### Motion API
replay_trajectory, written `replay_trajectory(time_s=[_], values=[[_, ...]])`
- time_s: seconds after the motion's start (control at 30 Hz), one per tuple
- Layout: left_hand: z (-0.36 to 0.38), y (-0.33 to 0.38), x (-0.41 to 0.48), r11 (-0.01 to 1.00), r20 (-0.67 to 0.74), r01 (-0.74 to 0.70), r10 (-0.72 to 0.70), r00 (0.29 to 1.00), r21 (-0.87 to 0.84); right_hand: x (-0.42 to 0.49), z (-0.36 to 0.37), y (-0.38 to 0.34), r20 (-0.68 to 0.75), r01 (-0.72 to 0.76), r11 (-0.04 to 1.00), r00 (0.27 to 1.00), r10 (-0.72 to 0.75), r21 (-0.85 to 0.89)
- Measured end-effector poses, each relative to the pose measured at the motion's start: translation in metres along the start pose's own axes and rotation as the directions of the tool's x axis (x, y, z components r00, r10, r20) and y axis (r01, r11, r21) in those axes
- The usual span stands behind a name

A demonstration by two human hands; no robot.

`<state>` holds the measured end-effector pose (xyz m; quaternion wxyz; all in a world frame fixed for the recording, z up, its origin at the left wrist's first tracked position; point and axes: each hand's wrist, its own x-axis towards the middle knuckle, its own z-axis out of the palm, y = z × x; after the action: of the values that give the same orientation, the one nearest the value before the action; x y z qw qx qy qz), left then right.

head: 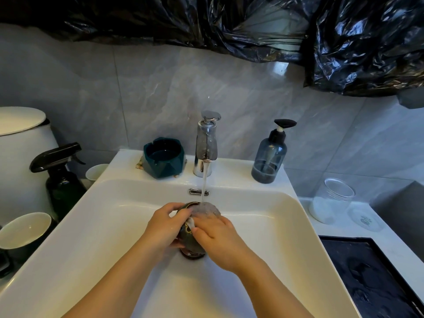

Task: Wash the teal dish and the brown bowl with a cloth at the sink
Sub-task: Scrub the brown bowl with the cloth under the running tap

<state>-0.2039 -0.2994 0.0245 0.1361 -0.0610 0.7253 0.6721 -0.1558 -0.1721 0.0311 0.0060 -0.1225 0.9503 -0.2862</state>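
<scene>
The brown bowl (191,242) is held tilted on its side low in the middle of the white sink (91,226), its foot toward me and its rim toward the tap. My left hand (164,226) grips it from the left, with the fingers curled over the upper rim. My right hand (218,235) lies on the bowl from the right, fingers nearly straight, and presses a wet grey cloth (206,210) against the rim. A water stream (203,187) falls from the chrome faucet (205,143) directly onto the cloth.

The teal dish (164,160) stands upright on the sink's back ledge, just left of the faucet and well apart from both hands. It rests on a small patterned mat, and I can see liquid inside it.

A smoky pump bottle (269,157) stands on the ledge right of the faucet. Left of the sink are a dark spray bottle (62,177), a paper cup (96,172) and a white-lined cup (25,230). On the right counter are a clear jar (330,200) and a black tray (371,271). Black plastic sheeting (252,26) hangs above the grey wall tiles.
</scene>
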Motion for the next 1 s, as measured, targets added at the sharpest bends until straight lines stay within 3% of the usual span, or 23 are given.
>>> replay_trajectory(time_s=[0.13, 0.2, 0.3, 0.43, 0.53, 0.6, 0.73, 0.77, 0.83, 0.9, 0.93, 1.0], values=[[0.002, 0.004, -0.001, 0.999, -0.006, -0.045, 0.045, 0.999, -0.013, 0.004, -0.004, -0.003, -0.207, -0.179, 0.943, 0.971, 0.122, -0.282], [0.002, 0.005, -0.001, 0.998, -0.033, -0.061, 0.060, 0.998, -0.028, 0.003, -0.006, -0.003, -0.304, -0.254, 0.917, 0.939, 0.159, -0.306], [0.001, 0.005, 0.000, 0.998, -0.049, -0.056, 0.055, 0.997, -0.019, -0.001, -0.006, -0.004, -0.341, -0.174, 0.969, 0.934, 0.107, -0.173], [-0.001, 0.005, 0.000, 0.999, -0.035, -0.017, 0.016, 0.999, -0.027, -0.006, 0.000, -0.011, -0.139, 0.072, 0.989, 0.989, -0.053, 0.132], [-0.001, 0.007, -0.002, 0.998, -0.009, -0.026, 0.025, 1.000, -0.060, -0.003, 0.005, -0.008, -0.081, 0.126, 0.988, 0.988, -0.133, -0.087], [0.001, 0.008, -0.002, 0.997, -0.001, -0.051, 0.051, 0.999, -0.051, 0.000, 0.007, -0.009, -0.122, 0.044, 0.968, 0.990, -0.077, -0.248], [0.001, 0.006, -0.001, 0.998, -0.043, -0.049, 0.048, 0.998, -0.039, 0.003, 0.004, -0.016, -0.238, -0.072, 0.929, 0.971, -0.018, -0.364], [0.001, 0.005, 0.000, 0.999, -0.054, -0.047, 0.045, 0.998, -0.022, 0.001, 0.001, -0.016, -0.216, -0.066, 0.948, 0.976, -0.003, -0.313], [-0.001, 0.003, 0.001, 0.999, -0.064, -0.046, 0.047, 0.997, 0.018, -0.006, -0.005, -0.014, -0.114, -0.074, 0.997, 0.991, 0.071, -0.027], [-0.002, 0.003, 0.002, 0.999, -0.066, -0.046, 0.048, 0.997, 0.026, -0.012, -0.013, -0.010, -0.061, -0.078, 0.978, 0.994, 0.092, 0.194], [-0.002, 0.003, 0.003, 0.999, -0.069, -0.046, 0.047, 0.997, 0.018, -0.014, -0.016, -0.007, -0.080, -0.058, 0.975, 0.994, 0.077, 0.214], [-0.003, 0.004, 0.004, 0.999, -0.075, -0.052, 0.052, 0.996, 0.007, -0.013, -0.018, -0.002, -0.122, -0.022, 0.998, 0.992, 0.030, 0.065]])
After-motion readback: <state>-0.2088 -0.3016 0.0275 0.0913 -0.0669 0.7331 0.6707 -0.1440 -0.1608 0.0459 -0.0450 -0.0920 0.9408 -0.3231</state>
